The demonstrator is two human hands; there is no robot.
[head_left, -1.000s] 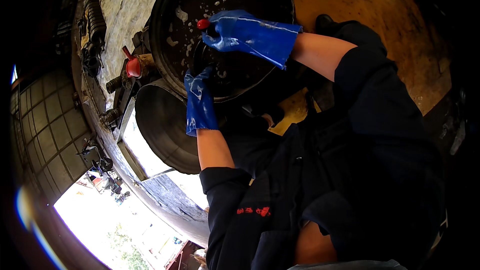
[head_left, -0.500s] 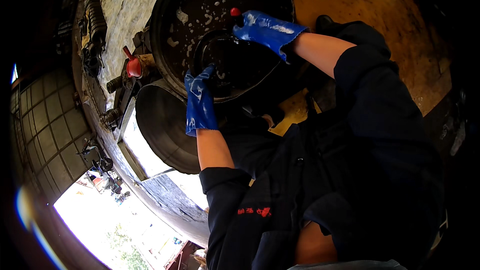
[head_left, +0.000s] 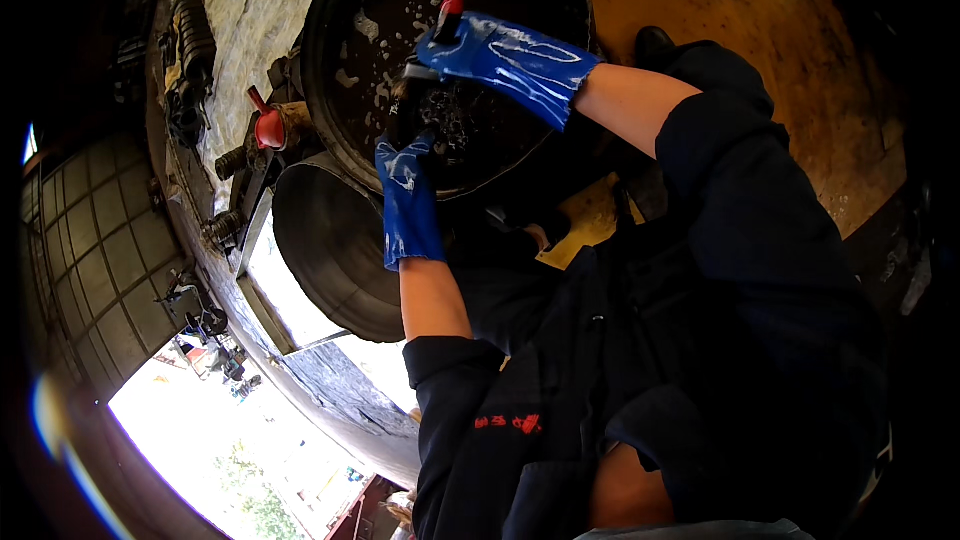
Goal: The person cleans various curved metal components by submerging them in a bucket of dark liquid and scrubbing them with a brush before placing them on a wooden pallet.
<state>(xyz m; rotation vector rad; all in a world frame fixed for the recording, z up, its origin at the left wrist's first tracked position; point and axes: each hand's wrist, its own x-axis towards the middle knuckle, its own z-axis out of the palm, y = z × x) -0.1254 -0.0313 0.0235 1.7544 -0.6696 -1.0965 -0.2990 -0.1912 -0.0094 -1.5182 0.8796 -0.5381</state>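
Note:
Both my hands wear blue rubber gloves wet with shiny liquid. My right hand [head_left: 490, 52] is closed round the dark handle of a brush [head_left: 420, 71], its red end sticking up past the fist. The brush head points down and left, over a dark round part low in a wide black tub [head_left: 318, 108]. My left hand [head_left: 408, 195] grips the near left edge of that part, its fingertips dark and partly lost in shadow. Dark liquid with patches of pale foam [head_left: 366, 26] lies in the tub. Much of the part is too dark to make out.
A large empty-looking round metal vessel [head_left: 335, 250] stands tilted beside the tub on the near left. Left of the tub are a red funnel-like piece [head_left: 268, 128] and a coiled spring part [head_left: 190, 30]. A brownish board or floor [head_left: 700, 0] spreads at right.
My right hand has swung left and down, bringing the brush over the part by my left hand. Fresh splashes and bubbles show in the liquid. My left hand has shifted slightly right.

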